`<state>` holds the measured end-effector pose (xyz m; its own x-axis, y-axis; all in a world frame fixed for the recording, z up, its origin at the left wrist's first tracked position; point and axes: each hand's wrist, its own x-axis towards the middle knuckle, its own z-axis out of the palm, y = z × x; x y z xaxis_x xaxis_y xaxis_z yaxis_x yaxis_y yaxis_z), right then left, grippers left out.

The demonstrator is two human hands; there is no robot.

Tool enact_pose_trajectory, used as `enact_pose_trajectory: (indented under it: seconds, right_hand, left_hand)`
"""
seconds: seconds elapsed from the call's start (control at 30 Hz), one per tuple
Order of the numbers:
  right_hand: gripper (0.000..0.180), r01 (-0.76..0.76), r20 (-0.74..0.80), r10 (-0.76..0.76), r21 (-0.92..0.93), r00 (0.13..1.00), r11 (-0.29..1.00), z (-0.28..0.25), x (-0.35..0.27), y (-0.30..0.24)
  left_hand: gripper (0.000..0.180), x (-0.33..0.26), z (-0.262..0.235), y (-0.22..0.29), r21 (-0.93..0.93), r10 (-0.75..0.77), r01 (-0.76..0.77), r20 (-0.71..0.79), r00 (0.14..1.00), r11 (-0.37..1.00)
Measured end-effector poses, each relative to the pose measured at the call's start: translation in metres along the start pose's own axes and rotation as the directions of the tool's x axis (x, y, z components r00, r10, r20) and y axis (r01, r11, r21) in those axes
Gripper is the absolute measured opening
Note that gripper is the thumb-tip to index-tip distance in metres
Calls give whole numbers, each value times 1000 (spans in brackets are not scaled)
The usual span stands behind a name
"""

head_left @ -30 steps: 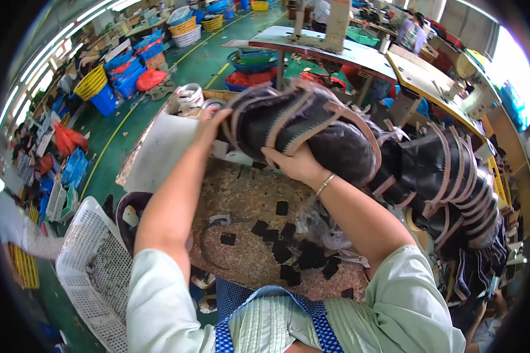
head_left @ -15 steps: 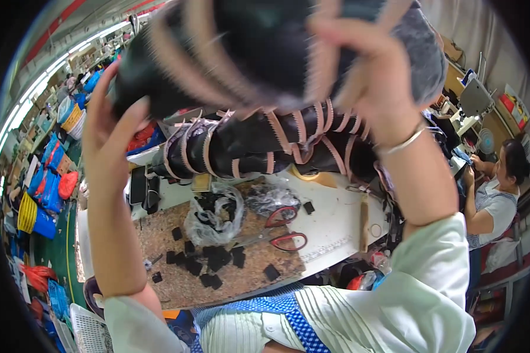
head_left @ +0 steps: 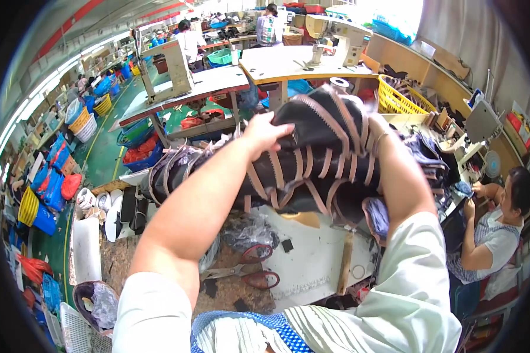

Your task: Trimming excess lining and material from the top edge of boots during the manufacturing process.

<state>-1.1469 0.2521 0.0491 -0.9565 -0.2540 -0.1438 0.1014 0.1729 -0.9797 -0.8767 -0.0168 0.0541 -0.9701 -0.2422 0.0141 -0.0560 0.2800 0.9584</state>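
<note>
A black leather boot upper (head_left: 321,120) with pinkish zipper strips is held out in front of me, over a row of similar black uppers (head_left: 318,167) lying across the far side of the table. Its left end is gripped by my left hand (head_left: 262,134), with the thumb on top. At its right end my right hand (head_left: 379,127) is closed round the edge, most of its fingers hidden. Nearer me, red-handled scissors (head_left: 259,279) lie beside a clear plastic bag (head_left: 250,231) and several small black patches (head_left: 287,245).
A wooden stick (head_left: 345,263) rests on the white tabletop (head_left: 306,259). Sewing machines (head_left: 169,67) stand on tables beyond. A yellow basket (head_left: 397,97) is at the back right. On my right a co-worker (head_left: 489,220) sits handling blue material. White rolls (head_left: 94,200) sit at the left.
The boot upper has come down and away from me, from close overhead to over the row. Both hands moved with it, keeping hold. The view has tilted up, showing the far tables.
</note>
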Motion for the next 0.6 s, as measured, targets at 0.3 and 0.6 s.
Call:
enact_pose_trajectory:
  seconds: [0.3, 0.6]
  right_hand:
    - [63, -90, 152, 62, 186, 986, 978, -22, -37, -39]
    - [69, 131, 289, -158, 110, 944, 985, -13, -78, -54]
  left_hand:
    - [84, -34, -6, 53, -8, 43, -43, -17, 999, 999]
    - [102, -41, -32, 31, 139, 156, -141, -106, 982, 980]
